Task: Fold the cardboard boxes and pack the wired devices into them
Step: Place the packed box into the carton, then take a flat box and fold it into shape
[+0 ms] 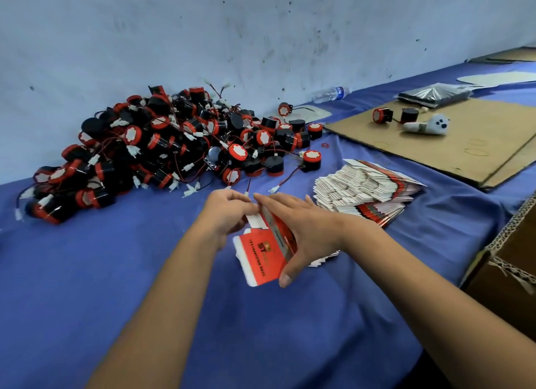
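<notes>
A small red and white cardboard box point(261, 258) is held just above the blue table cover in front of me, partly folded. My right hand point(301, 229) grips its right side, thumb underneath near the bottom corner. My left hand point(229, 214) pinches a white flap at the box's top end. A large heap of black and red wired devices point(162, 153) with white connectors lies at the back left against the wall. A fanned stack of flat unfolded boxes point(365, 188) sits to the right of my hands.
A brown cardboard sheet point(464, 145) at the right carries two loose devices point(383, 115) and a white tool point(429, 124). A water bottle point(330, 93) lies by the wall. An open corrugated carton point(510, 266) stands at the table's right edge. A black bag point(435, 92) lies farther back.
</notes>
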A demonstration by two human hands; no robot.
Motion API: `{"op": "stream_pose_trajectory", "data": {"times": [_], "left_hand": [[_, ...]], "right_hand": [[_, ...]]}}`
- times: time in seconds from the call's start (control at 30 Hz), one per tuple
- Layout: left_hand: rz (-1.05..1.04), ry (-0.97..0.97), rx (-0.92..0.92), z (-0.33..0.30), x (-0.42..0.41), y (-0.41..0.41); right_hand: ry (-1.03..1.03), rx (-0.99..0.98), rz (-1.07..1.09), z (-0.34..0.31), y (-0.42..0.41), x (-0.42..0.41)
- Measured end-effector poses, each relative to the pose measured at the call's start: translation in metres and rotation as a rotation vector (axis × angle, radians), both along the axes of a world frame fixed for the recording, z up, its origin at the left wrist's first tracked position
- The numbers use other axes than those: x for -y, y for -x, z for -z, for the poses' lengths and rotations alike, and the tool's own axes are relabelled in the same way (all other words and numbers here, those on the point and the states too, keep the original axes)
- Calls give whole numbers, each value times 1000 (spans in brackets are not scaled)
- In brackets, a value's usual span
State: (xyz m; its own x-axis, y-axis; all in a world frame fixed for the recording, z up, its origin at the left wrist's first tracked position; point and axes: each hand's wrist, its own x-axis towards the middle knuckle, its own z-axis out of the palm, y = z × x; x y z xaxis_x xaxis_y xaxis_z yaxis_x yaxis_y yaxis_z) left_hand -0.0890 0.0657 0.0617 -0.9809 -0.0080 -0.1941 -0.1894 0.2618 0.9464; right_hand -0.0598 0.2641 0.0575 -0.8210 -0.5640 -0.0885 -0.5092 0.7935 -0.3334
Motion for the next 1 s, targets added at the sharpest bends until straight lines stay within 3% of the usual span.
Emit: {"op": "stream_pose_trajectory", "data": {"times": [0.13,0.2,0.27,0.3,0.37,0.4,0.5,0.57,0.77,0.93,1.0], "left_hand": [[-39,-197,97,-9,51,-2],[-83,-337,68,-8,83,-10],[-261,-547,-109,1,124,-21],[-367,-564,-250,8,145,-28],[-520,-418,-498,24,169,-41],[-560,-332,-593,33,179,-46],[-450,-103,-716,50,187,-50],[-332,17,-729,59,183,-50],[-233,164,-768,68,161,-44],[-339,114,-802,67,156,-46],[-354,-2,-758,64,156,-49]], "right_hand": [[92,-130,-76,-8,-3,44],[232,-52,-75,-9,-2,72],[544,273,-62,-5,-2,108],[773,506,-27,-1,-2,129],[1113,932,58,9,-1,158],[1181,1060,64,15,0,174],[1310,1252,45,35,3,202],[1387,1300,-23,45,9,212],[1348,1122,-147,59,13,221],[1404,1112,-126,67,11,225],[1417,1059,-53,65,10,229]]}}
